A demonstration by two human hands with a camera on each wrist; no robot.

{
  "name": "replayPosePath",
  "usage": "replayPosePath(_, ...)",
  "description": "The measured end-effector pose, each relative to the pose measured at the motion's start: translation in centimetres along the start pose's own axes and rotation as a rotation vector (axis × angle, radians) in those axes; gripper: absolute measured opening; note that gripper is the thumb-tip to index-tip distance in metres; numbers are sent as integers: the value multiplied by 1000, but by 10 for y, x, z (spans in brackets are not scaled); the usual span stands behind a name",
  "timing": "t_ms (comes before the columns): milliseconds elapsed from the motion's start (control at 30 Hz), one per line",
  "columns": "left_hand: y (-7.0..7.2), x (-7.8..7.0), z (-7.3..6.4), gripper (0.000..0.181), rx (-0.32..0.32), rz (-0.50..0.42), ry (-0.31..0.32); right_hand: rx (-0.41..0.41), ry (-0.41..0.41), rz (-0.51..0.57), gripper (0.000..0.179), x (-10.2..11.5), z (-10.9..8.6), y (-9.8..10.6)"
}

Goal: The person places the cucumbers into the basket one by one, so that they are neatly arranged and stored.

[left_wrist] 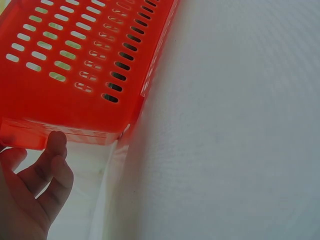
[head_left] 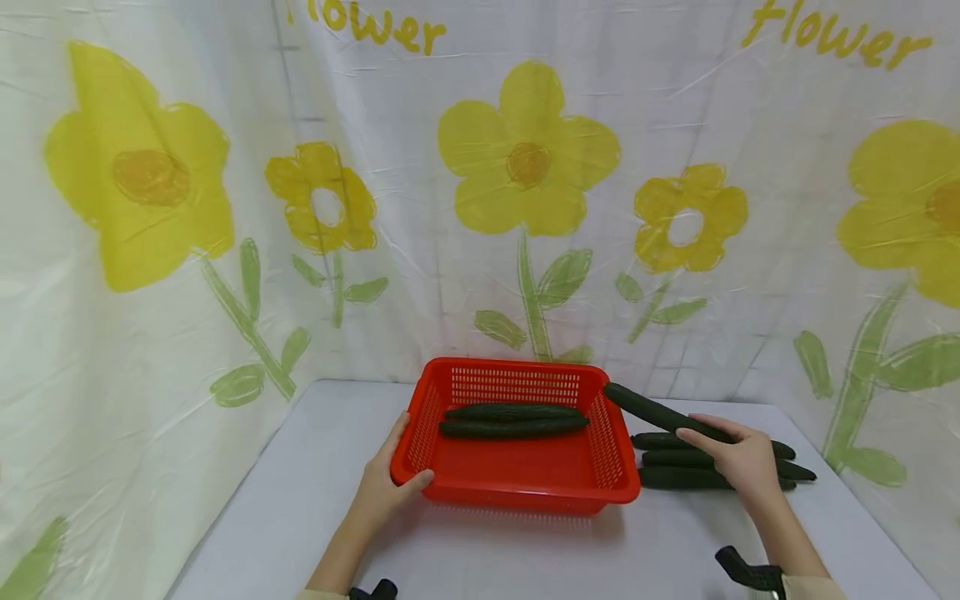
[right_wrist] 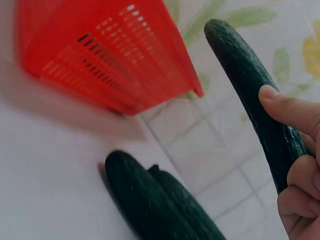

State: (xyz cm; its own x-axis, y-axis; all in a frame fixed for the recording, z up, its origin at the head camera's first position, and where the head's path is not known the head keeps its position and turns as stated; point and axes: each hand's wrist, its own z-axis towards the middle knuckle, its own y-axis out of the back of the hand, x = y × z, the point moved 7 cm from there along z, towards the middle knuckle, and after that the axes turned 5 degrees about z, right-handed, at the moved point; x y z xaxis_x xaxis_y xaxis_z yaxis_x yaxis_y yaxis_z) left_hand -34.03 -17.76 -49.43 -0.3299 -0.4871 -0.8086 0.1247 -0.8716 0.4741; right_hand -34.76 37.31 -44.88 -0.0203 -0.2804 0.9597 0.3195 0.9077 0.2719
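Note:
A red plastic basket with slotted walls stands on the table, and two cucumbers lie side by side in it. My left hand holds the basket's left rim, thumb at the front corner and fingers along the side. In the left wrist view its fingertips are bent against the rim. My right hand grips another cucumber near one end, thumb along its side. That cucumber is raised and tilted, its far tip close to the basket's right rim. Beneath it, several cucumbers lie on the table, partly hidden by the hand.
The white table carries the basket in its middle and the loose cucumbers to the right. Right behind the table hangs a pale curtain with painted yellow flowers. It also runs along both sides.

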Motion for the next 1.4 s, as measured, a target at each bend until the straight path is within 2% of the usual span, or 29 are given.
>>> replayPosePath(200,-1,1,0,95,-9,-4,-5,57,23,34,59,18,7,-27)
replayPosePath(433,-1,1,1,96,-2,0,-5,125,43,-23,70,34,13,-53)
replayPosePath(767,1,1,-2,95,0,5,16,178,60,-26,70,45,20,-80)
replayPosePath(1000,-1,0,0,95,8,-11,2,203,56,4,68,54,20,-93)
replayPosePath(1400,-1,0,-1,94,9,-19,21,246,78,86,62,73,22,-123)
